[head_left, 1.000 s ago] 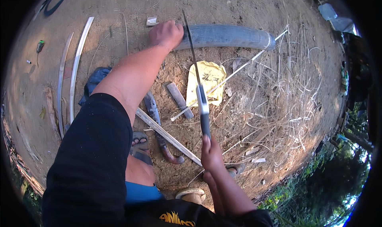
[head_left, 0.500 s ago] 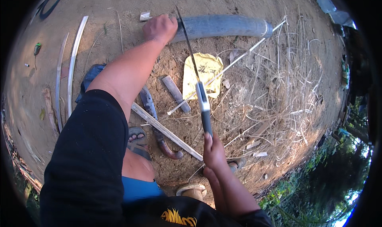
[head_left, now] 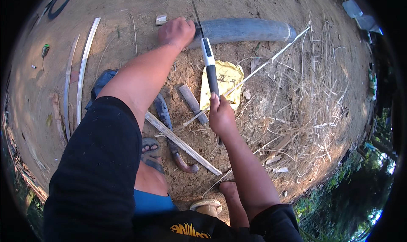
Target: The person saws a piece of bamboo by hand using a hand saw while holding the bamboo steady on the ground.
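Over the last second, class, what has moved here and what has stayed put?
The right hand has pushed the saw forward, blade further across the grey pipe. The left hand still grips the pipe's end. The curved knife and yellow bag lie unmoved.

The left hand (head_left: 176,31) covers the near end of the pipe (head_left: 243,30). Saw (head_left: 208,59) blade's tip gets cut off at the top edge, teeth too fine to see. Right hand (head_left: 220,114) hides the handle.
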### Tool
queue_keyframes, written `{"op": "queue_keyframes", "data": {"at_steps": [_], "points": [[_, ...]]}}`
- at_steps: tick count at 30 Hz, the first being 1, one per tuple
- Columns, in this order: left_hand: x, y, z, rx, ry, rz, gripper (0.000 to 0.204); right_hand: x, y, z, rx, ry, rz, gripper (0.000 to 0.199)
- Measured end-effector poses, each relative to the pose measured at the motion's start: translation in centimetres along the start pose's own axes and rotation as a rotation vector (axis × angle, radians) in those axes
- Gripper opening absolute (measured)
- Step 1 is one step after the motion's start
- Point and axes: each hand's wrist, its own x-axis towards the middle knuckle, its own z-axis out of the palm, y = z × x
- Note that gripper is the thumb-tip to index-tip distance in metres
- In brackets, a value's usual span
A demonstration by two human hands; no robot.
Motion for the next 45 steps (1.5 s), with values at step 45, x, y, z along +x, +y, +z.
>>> {"op": "queue_keyframes", "data": {"at_steps": [45], "points": [[0.3, -0.8, -0.4, 0.045, -0.012, -0.035, 0.049, -3.1, 2.1, -0.8, 0.078, -0.098, 0.046, 0.060]]}}
